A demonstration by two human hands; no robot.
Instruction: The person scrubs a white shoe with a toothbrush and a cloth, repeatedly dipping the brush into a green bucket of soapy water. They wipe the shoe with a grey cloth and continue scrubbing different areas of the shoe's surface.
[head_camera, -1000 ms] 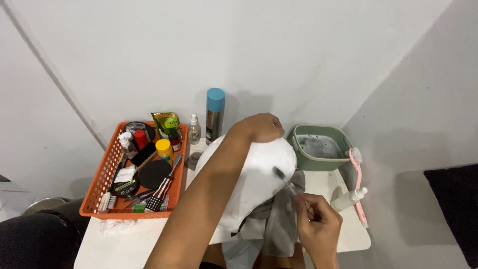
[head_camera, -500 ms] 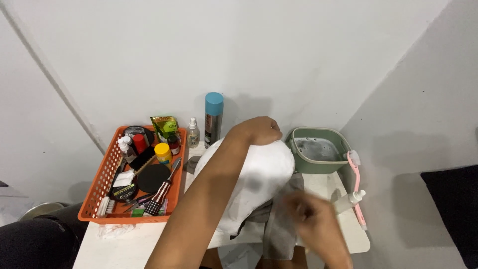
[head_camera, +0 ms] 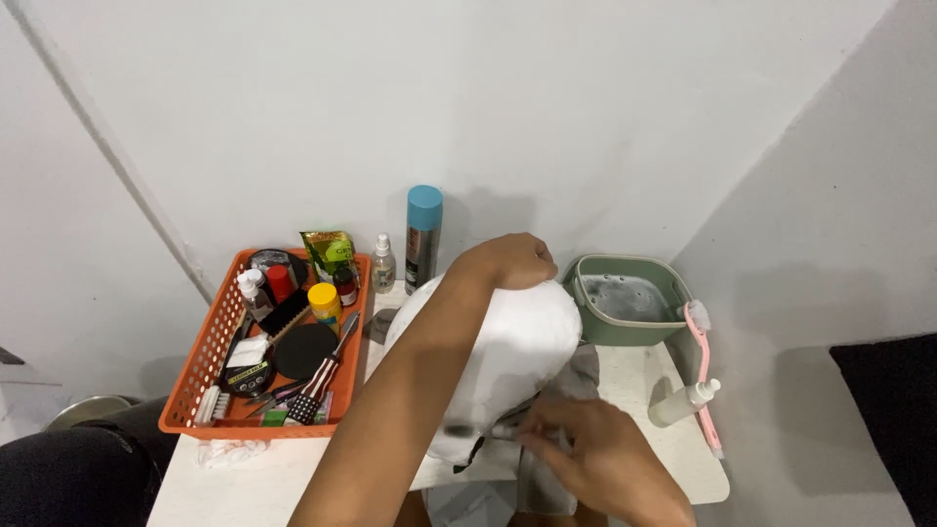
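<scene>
In the head view, the left hand (head_camera: 512,262) sits just above the centre of the frame, its fingers curled down over the top of a white rounded object (head_camera: 498,346), apparently a cap or shoe, which stands on the white table (head_camera: 264,478) at the middle of the picture; the forearm runs from the lower centre up across the object's left flank. At the lower centre right, the right hand (head_camera: 595,459) is pinched around a thin dark-tipped tool (head_camera: 478,429), blurred, whose end lies against the lower front of the white object. A grey cloth (head_camera: 584,371) shows between that hand and the object. At centre left an orange basket (head_camera: 200,371) holds small bottles, a yellow-capped jar (head_camera: 324,298), a black round pad (head_camera: 305,351), brushes and a green pouch (head_camera: 330,252). Behind it, by the wall, stand a small clear spray bottle (head_camera: 384,263) and a tall spray can with a blue cap (head_camera: 424,239). At centre right a green tub (head_camera: 625,301) holds water, touching the white object's far side or just beside it. At the table's right edge lie a pink brush (head_camera: 705,376) and a small white bottle (head_camera: 685,402).
</scene>
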